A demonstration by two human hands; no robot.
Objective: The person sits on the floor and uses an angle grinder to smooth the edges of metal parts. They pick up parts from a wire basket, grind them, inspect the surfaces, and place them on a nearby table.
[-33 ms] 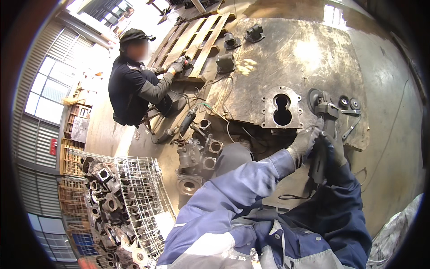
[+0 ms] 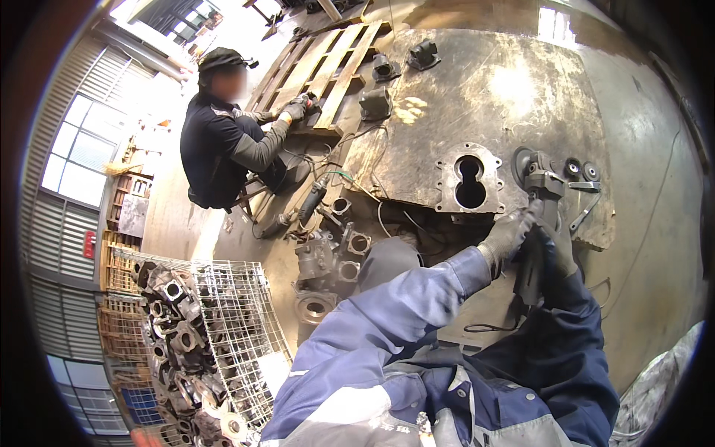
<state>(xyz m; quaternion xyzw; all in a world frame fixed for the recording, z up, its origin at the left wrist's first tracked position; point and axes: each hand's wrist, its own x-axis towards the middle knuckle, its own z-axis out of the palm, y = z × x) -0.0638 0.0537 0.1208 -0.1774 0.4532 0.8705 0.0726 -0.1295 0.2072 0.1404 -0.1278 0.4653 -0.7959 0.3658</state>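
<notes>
Both my hands wear grey work gloves and meet at the near edge of the plate-topped table, right of centre. My right hand [image 2: 558, 244] is closed round the body of an angle grinder [image 2: 544, 181], whose disc and head lie on the table. Beside it, my left hand [image 2: 510, 232] reaches in from the left with its fingers closed against the grinder's body; what they pinch is hidden. Left of the grinder, a flat metal casting [image 2: 449, 179] with a keyhole-shaped opening rests on the tabletop.
Two small wheels [image 2: 581, 168] and a wrench [image 2: 584, 216] lie right of the grinder on the worn table [image 2: 477, 97]. Dark castings [image 2: 375, 104] stand along its far left. More castings [image 2: 316, 307] sit on the floor by a wire basket [image 2: 246, 335]. A co-worker [image 2: 231, 141] sits by a pallet [image 2: 328, 67].
</notes>
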